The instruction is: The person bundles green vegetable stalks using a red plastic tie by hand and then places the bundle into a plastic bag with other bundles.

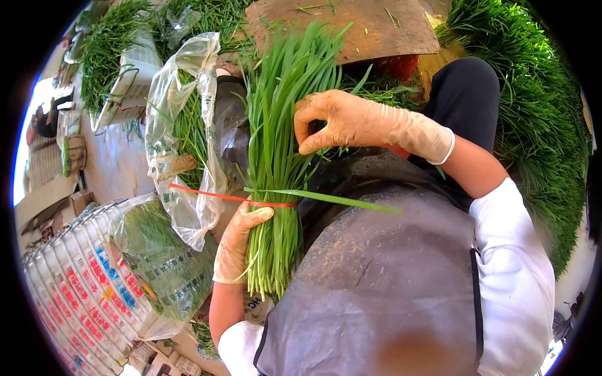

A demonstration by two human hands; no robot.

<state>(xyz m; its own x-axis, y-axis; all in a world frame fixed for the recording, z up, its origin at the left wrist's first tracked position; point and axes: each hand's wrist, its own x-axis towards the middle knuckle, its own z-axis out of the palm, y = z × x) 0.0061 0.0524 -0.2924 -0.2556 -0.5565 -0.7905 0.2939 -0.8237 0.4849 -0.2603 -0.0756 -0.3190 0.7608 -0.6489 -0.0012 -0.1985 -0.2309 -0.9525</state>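
Observation:
A thick bundle of garlic chives [276,113] stands before my apron, leaves pointing away and pale cut ends toward me. A red tie [216,195] goes around its lower part, one end sticking out left. Wrapped around the stems just below the tie is my gloved left hand [241,233], thumb on top. My gloved right hand [329,122] is at the right side of the leaves, fingers curled to the thumb in a pinch. What it pinches, if anything, I cannot make out. One loose chive leaf [338,198] juts out to the right at the tie.
Clear plastic bags with chives [188,131] lie to the left, beside a white plastic crate [137,75]. Stacked printed white items [94,288] sit lower left. A worn wooden board [351,28] is ahead. A large chive heap [533,113] fills the right.

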